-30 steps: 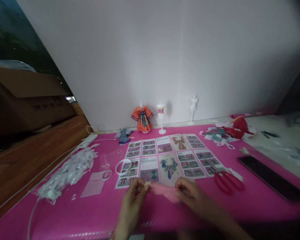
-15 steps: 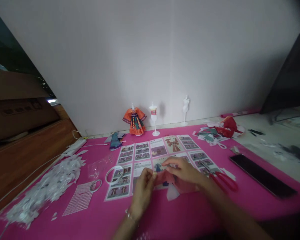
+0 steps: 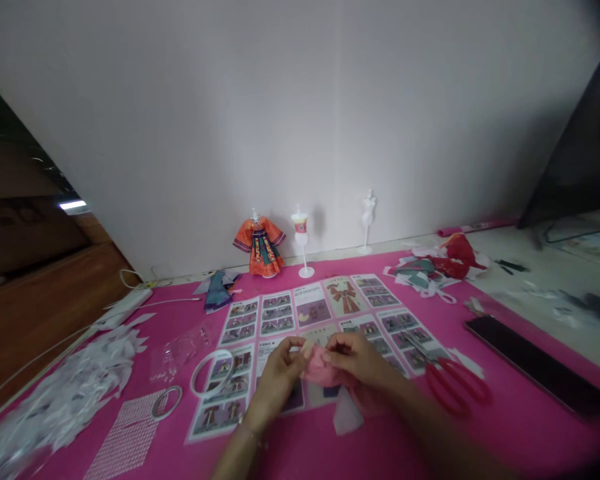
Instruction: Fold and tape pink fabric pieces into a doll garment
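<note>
Between my two hands is a piece of pink fabric (image 3: 320, 368), bunched up over the printed instruction sheet (image 3: 215, 417). My left hand (image 3: 281, 373) pinches its left end, where a pale yellowish edge shows at the fingertips. My right hand (image 3: 355, 360) grips the gathered cloth from the other side, thumb and fingers closed on it. More pink cloth trails under the right palm, partly hidden. A whitish sheer piece (image 3: 347, 415) hangs or lies just below the right hand; whether it is joined to the pink cloth I cannot tell.
Red-handled scissors (image 3: 453, 383) and a black phone-like slab (image 3: 535, 360) lie at right. Tape rolls (image 3: 193, 380) and a bead sheet (image 3: 125, 433) are at left. Behind stand a dressed mini mannequin (image 3: 260, 247), two white forms (image 3: 303, 243) and fabric scraps (image 3: 443, 263).
My right hand has come down from a raised, spread pose and now grips the pink fabric close to my left hand. The cloth is more bunched. The view has shifted slightly.
</note>
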Tool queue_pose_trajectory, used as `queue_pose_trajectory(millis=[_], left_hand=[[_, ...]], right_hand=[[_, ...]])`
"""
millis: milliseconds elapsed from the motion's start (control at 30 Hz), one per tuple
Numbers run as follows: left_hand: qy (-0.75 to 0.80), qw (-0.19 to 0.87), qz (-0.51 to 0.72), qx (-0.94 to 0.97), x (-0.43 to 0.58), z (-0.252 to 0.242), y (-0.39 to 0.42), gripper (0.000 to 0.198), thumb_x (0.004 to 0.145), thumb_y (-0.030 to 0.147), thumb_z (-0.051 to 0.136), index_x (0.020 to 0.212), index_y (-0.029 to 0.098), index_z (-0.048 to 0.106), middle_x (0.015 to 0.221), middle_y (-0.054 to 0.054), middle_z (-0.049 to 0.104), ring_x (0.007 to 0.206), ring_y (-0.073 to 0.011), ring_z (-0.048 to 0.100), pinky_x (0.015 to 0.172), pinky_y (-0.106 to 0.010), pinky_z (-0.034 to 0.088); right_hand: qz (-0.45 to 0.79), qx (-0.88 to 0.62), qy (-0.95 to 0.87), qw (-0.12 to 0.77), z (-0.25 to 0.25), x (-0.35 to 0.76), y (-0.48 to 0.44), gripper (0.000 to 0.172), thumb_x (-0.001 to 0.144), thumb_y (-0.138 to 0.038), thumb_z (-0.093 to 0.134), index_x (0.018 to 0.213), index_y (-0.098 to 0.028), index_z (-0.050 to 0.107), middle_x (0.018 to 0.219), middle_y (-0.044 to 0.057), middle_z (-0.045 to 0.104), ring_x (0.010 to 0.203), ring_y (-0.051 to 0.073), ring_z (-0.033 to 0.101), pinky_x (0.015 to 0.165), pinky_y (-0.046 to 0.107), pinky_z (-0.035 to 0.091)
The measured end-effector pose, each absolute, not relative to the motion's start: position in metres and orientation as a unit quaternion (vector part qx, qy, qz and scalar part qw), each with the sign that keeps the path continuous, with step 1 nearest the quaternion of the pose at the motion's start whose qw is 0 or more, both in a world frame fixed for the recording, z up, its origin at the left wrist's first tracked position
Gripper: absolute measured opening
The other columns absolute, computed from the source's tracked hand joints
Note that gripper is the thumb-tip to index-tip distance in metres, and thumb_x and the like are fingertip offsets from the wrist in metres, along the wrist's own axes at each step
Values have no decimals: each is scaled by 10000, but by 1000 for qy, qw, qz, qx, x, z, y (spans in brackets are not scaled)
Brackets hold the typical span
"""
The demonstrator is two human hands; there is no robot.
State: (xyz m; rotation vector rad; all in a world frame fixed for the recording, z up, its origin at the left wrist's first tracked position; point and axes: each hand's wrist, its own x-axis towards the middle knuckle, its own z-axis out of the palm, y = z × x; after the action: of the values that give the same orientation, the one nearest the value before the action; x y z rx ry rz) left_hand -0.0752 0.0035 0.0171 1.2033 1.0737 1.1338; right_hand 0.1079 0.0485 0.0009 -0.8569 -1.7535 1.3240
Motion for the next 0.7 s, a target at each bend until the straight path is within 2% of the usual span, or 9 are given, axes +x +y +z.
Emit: queue_pose_trajectory(millis=[100, 200, 267, 400, 567, 700], left_hand=[[444, 582, 456, 506, -78, 18, 0, 440, 594, 460, 811, 806, 147, 584, 635, 11, 610, 599, -129, 552, 611, -228, 411], [451, 591, 434, 508, -76, 20, -5, 403, 548, 394, 844, 770, 136, 628, 658, 4, 624, 597, -123, 539, 585, -218, 395], [483, 580, 416, 506, -74, 20, -7, 345, 566, 387, 823, 705, 136, 631, 580, 24, 589, 526, -105, 501, 519, -207, 361], [535, 561, 405, 485, -74, 18, -9, 317, 615, 395, 759, 557, 157, 559, 385, 82, 427, 336, -58, 345, 372, -194, 233], [539, 575, 407, 462, -75, 15, -10, 295, 649, 407, 724, 593, 165, 565, 334, 97, 404, 245, -46, 279, 296, -191, 145], [539, 584, 424, 434, -73, 11, -10, 303, 684, 450, 697, 678, 168, 587, 311, 94, 431, 242, -50, 310, 304, -175, 172]], right_hand=[[528, -343, -671, 392, -3, 107, 48, 203, 754, -354, 642, 689, -162, 625, 607, -25, 558, 557, 105, 476, 525, 222, 352], [534, -345, -663, 395, -2, 106, 45, 200, 753, -353, 648, 701, -160, 630, 625, -17, 575, 563, 108, 487, 525, 222, 357], [534, -343, -664, 395, 1, 106, 42, 190, 758, -343, 653, 711, -159, 641, 649, -8, 597, 591, 116, 509, 546, 228, 369], [541, -337, -663, 393, 3, 105, 37, 181, 799, -330, 613, 779, -160, 671, 718, 13, 635, 663, 137, 555, 597, 244, 407], [519, -346, -666, 409, 4, 104, 32, 218, 809, -304, 605, 983, -180, 647, 818, 24, 655, 735, 155, 600, 669, 274, 466], [386, -344, -731, 445, 6, 106, 29, 146, 811, -210, 599, 956, -207, 608, 960, 50, 654, 914, 193, 609, 817, 327, 466]])
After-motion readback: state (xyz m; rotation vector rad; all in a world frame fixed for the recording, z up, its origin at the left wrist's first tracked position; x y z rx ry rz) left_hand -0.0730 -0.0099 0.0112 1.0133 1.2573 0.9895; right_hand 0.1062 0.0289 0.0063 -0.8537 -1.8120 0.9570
